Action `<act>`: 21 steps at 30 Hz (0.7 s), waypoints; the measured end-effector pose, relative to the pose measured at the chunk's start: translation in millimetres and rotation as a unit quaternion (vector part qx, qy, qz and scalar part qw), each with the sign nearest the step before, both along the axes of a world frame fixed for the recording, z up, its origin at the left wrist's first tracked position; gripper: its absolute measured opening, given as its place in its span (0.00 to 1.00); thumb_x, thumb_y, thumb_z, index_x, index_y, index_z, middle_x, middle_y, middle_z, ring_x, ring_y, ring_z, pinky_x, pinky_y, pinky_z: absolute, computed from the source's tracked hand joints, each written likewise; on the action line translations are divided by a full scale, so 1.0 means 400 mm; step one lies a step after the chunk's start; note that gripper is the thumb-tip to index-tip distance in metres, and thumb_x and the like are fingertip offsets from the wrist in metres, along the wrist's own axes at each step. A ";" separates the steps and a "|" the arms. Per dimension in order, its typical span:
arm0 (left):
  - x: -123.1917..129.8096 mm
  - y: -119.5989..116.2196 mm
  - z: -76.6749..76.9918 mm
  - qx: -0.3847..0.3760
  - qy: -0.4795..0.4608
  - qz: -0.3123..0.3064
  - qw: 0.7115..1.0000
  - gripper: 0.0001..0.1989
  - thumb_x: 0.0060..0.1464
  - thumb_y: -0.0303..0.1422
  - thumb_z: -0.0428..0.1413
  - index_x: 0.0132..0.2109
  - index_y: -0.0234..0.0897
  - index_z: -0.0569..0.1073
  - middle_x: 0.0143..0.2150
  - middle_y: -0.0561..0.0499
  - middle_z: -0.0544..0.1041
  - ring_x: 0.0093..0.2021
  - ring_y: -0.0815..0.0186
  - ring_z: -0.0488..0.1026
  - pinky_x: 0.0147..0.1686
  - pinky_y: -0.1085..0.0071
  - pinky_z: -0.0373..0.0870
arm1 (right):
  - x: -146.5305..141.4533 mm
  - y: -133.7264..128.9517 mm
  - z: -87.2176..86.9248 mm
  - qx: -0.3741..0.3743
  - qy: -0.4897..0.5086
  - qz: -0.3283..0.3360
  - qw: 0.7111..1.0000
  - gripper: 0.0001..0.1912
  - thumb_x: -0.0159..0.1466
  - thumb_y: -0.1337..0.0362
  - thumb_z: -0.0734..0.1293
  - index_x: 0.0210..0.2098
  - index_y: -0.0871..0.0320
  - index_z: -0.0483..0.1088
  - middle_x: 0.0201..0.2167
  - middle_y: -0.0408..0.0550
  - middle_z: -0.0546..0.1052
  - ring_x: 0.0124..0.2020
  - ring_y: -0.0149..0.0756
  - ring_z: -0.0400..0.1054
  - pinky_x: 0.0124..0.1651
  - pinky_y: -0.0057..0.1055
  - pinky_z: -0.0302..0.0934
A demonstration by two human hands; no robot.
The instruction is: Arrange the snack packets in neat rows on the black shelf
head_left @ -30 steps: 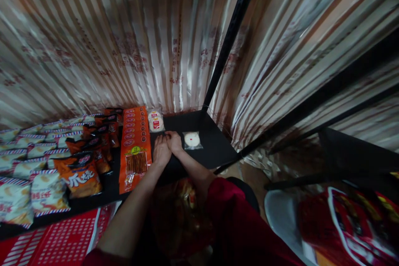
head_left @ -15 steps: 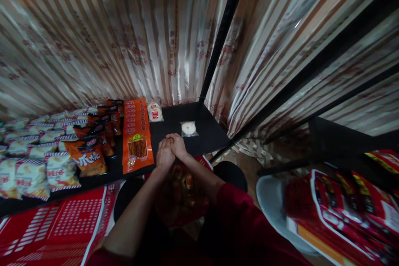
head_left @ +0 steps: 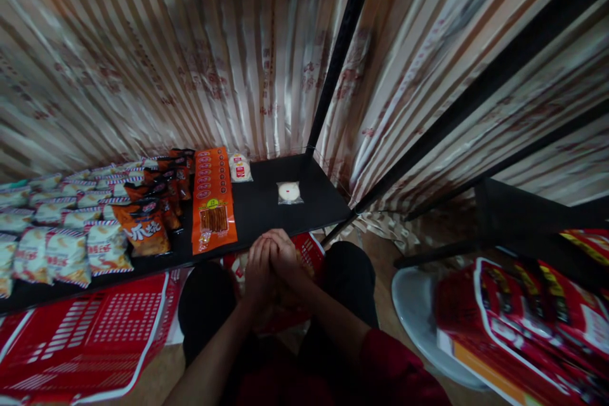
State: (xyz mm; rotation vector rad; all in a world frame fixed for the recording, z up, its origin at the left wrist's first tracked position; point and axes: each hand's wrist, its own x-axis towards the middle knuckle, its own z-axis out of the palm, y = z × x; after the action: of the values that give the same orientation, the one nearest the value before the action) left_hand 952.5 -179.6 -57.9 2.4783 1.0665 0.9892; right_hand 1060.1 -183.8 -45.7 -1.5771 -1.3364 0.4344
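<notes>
My left hand [head_left: 259, 269] and my right hand [head_left: 286, 260] are clasped together, fingers closed, above my lap between my knees. No object shows in either hand, though the palms are hidden. Beneath them, a red basket [head_left: 314, 252] stands between my legs, its contents mostly covered by my hands. Beyond the fingertips lies a black shelf [head_left: 261, 209]. On it are a round white item in a clear wrapper [head_left: 289, 193], a white packet with red print [head_left: 240, 167] and a long orange snack packet [head_left: 213, 200].
Rows of pale snack bags [head_left: 69, 257] and orange-black snack bags [head_left: 143, 228] fill the shelf's left side. A red basket [head_left: 95, 336] is at lower left. At right are a grey stool [head_left: 413, 311] and red packages [head_left: 528, 311]. A black post [head_left: 337, 57] rises before a pleated curtain [head_left: 214, 63].
My clasped hands have drawn back from over the shelf toward my body, down over the basket between my knees. The view has shifted slightly. The packets on the shelf stay in place.
</notes>
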 end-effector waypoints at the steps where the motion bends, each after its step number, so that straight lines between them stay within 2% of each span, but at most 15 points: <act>1: -0.012 -0.018 -0.011 -0.010 0.007 -0.003 1.000 0.21 0.56 0.24 0.44 0.56 0.32 0.63 0.55 0.39 0.68 0.59 0.57 0.61 0.57 0.56 0.62 | -0.004 -0.022 -0.010 -0.006 -0.001 0.006 1.000 0.19 0.59 0.72 0.54 0.38 0.54 0.74 0.36 0.49 0.74 0.40 0.36 0.67 0.48 0.32 0.62; 4: -0.039 -0.058 -0.050 -0.047 0.031 -0.013 0.998 0.22 0.55 0.24 0.44 0.57 0.34 0.64 0.56 0.38 0.67 0.59 0.57 0.62 0.57 0.55 0.62 | -0.012 -0.074 -0.048 -0.035 -0.012 0.031 0.999 0.17 0.60 0.70 0.55 0.37 0.55 0.74 0.36 0.50 0.74 0.41 0.37 0.66 0.49 0.34 0.61; 7: -0.051 -0.076 -0.090 -0.084 0.048 -0.007 0.995 0.23 0.54 0.24 0.45 0.57 0.34 0.63 0.56 0.38 0.67 0.60 0.57 0.61 0.57 0.55 0.61 | -0.020 -0.089 -0.090 -0.095 -0.033 0.058 0.993 0.16 0.60 0.72 0.56 0.39 0.56 0.73 0.38 0.51 0.74 0.44 0.37 0.65 0.51 0.35 0.59; 10: -0.054 -0.077 -0.125 -0.122 0.074 0.028 0.989 0.23 0.53 0.24 0.46 0.56 0.34 0.64 0.57 0.39 0.66 0.61 0.56 0.59 0.58 0.54 0.59 | -0.028 -0.076 -0.123 -0.163 -0.054 0.063 0.983 0.15 0.60 0.72 0.57 0.40 0.57 0.73 0.41 0.52 0.74 0.46 0.38 0.64 0.54 0.36 0.56; 14: -0.060 -0.067 -0.164 -0.164 0.085 0.109 0.977 0.21 0.51 0.23 0.47 0.54 0.31 0.66 0.59 0.35 0.63 0.63 0.51 0.54 0.58 0.49 0.56 | -0.038 -0.052 -0.155 -0.240 -0.049 0.042 0.969 0.17 0.59 0.75 0.58 0.43 0.59 0.72 0.45 0.54 0.74 0.50 0.39 0.64 0.56 0.36 0.54; 17: -0.066 -0.062 -0.185 -0.202 0.097 0.155 0.962 0.21 0.52 0.21 0.45 0.53 0.28 0.67 0.60 0.32 0.61 0.64 0.50 0.54 0.57 0.49 0.57 | -0.042 -0.045 -0.175 -0.262 -0.038 0.046 0.963 0.18 0.57 0.75 0.58 0.43 0.62 0.72 0.45 0.57 0.75 0.49 0.41 0.66 0.55 0.36 0.55; 21: -0.071 -0.056 -0.200 -0.238 0.116 0.174 0.948 0.21 0.52 0.20 0.43 0.53 0.28 0.67 0.60 0.31 0.61 0.62 0.51 0.58 0.55 0.53 0.60 | -0.043 -0.041 -0.196 -0.275 -0.009 0.055 0.960 0.18 0.57 0.75 0.59 0.43 0.59 0.73 0.44 0.54 0.76 0.48 0.39 0.68 0.54 0.35 0.57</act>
State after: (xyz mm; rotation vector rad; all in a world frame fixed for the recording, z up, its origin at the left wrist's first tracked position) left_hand 924.0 -202.2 -137.7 2.0765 1.6374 0.4415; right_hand 1042.8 -200.3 -124.2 -1.9603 -1.3938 0.9237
